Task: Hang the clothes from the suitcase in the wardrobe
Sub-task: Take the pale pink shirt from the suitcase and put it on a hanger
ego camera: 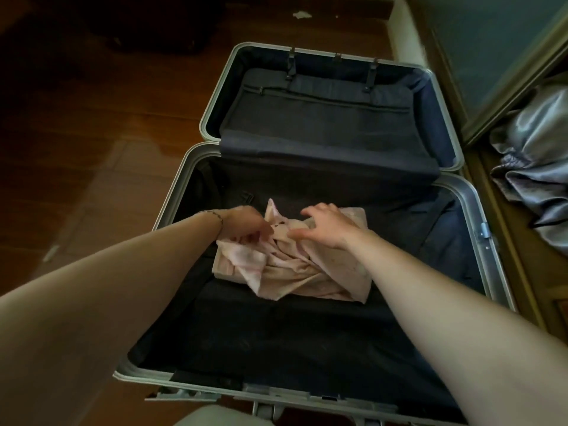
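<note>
A crumpled pink garment (285, 265) lies in the near half of the open suitcase (479, 210). The left hand (242, 224) pinches its far-left edge with curled fingers; the right hand (325, 226) rests on it, fingers spread apart.

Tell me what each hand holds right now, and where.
Left hand pinches the pink garment at its bunched upper left edge. Right hand is spread over its top, gripping nothing.

I am reading no text, label, brand or number anywhere. At eleven o'clock from the hands, a faint mark is showing on the suitcase (479, 207) lining, too dim to read.
</note>
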Motion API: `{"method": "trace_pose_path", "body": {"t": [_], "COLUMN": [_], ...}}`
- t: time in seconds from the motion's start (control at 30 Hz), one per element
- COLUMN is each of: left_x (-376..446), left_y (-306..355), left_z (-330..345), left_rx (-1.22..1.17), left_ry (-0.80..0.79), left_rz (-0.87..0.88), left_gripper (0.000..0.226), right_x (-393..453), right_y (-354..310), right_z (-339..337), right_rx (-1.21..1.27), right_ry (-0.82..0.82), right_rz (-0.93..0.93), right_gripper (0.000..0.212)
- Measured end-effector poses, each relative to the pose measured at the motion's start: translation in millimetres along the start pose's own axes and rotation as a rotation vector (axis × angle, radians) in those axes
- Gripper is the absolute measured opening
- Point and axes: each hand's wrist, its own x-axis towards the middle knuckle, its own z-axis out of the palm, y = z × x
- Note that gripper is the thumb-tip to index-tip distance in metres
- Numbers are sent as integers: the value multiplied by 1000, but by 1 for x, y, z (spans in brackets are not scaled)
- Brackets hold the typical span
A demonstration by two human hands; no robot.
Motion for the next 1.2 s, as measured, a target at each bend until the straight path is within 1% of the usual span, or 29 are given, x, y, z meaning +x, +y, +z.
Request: {"method": "trace_pose_path", "body": {"t": [0.07, 0.1, 0.13, 0.2, 0.27, 0.3, 0.37, 0.43, 0.47, 0.57, 0.63, 0.7, 0.73, 0.77, 0.83, 0.87, 0.93, 1.0, 1.03, 1.1, 1.13, 1.17, 1.2], "left_x": [2, 3, 4, 7, 10, 10, 10, 9, 8, 4, 2, 4, 5, 5, 10, 11, 11, 10, 9, 4, 3, 4, 3], "left_y": [0, 0, -1, -2, -4, -4, -6, -6, -5, -2, -2, -4, -4, -4, -4, -3, 1, 7, 13, 26, 33, 40, 47], "left_z": [1, 3, 4, 7, 8, 9, 8, 6, 6, 5, 5, 5, 6, 7, 8, 9, 9, 8, 7, 6, 5, 2, 0], "left_rx": [-41, -61, -99, -139, -141, -131, -77, -44, -65, -117, -74, -51, -46, -36, -38, -67, -153, -258, -324, -484, -573, -658, -734], "left_ry": [235, 331, 385, 402, 387, 384, 368, 326, 297, 147, 85, 35, 20, 16, 65, 79, 78, 108, 143, 212, 217, 186, 132], "left_rz": [0, 3, 6, 17, 6, 1, -24, -45, -41, -7, 0, 19, 36, 58, 101, 112, 120, 154, 189, 231, 238, 252, 274], "left_gripper": [25, 33, 44, 59, 63, 62, 63, 62, 60, 52, 62, 73, 74, 71, 57, 54, 56, 54, 52, 55, 56, 52, 43], "right_x": [4, 5, 5, 5, 4, 3, 1, -1, -2, -6, -11, -17, -21, -22, -27, -30, -38, -46, -51, -57, -59, -60, -60], "right_y": [-10, -13, -16, -20, -21, -19, -14, -3, 3, 15, 17, 21, 22, 26, 31, 34, 40, 45, 46, 44, 42, 39, 36], "right_z": [5, 8, 9, 8, 4, 0, -12, -23, -27, -32, -38, -46, -51, -56, -70, -77, -93, -107, -114, -125, -129, -132, -133], "right_rx": [-96, -113, -105, -56, 42, 139, 410, 677, 793, 1052, 1205, 1356, 1403, 1447, 1505, 1525, 1555, 1590, 1601, 1602, 1601, 1589, 1582], "right_ry": [33, 53, 71, 79, 80, 97, 132, 141, 134, 181, 201, 157, 133, 108, 96, 103, 123, 136, 124, 117, 119, 121, 131], "right_rz": [-71, -97, -109, -78, -34, -13, 65, 168, 214, 265, 281, 260, 244, 225, 205, 183, 119, 62, 26, -31, -48, -54, -53], "right_gripper": [74, 65, 54, 35, 23, 18, 14, 18, 20, 22, 27, 27, 22, 22, 36, 37, 42, 60, 66, 54, 48, 43, 38]}}
